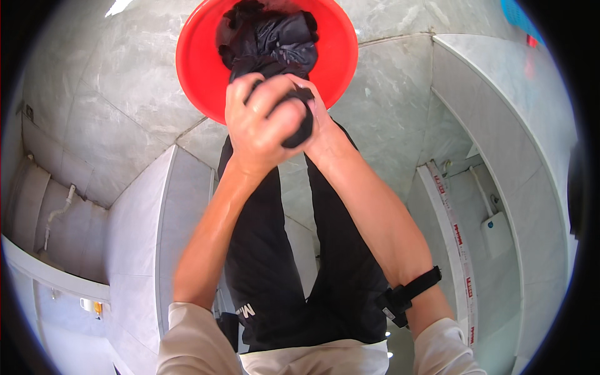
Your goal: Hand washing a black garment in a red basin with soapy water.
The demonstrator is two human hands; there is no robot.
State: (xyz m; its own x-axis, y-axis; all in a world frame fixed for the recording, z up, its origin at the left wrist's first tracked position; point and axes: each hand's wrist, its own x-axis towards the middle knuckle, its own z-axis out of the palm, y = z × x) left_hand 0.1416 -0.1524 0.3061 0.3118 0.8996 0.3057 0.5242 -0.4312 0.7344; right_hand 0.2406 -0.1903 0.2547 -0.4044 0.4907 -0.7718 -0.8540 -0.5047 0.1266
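Observation:
My left hand (256, 128) is closed round a bunched part of a wet-looking black garment (269, 39), its fingers slightly blurred. Pressed against the same bunch, my right hand (320, 119) grips it from the other side, with its fingers partly hidden behind the left hand and the cloth. The garment runs from my hands into a round red basin (199, 69), where the rest lies in a crumpled, shiny heap. Both hands are over the basin's near rim, above my legs in black trousers (259, 250).
The basin stands on a grey marbled tile floor (394, 94). Tiled partitions (140, 231) rise on the left, with a bent white pipe (57, 215) beyond. At right are a long tiled ledge (500, 119) and a white tank (495, 234). A blue object (522, 17) sits far right.

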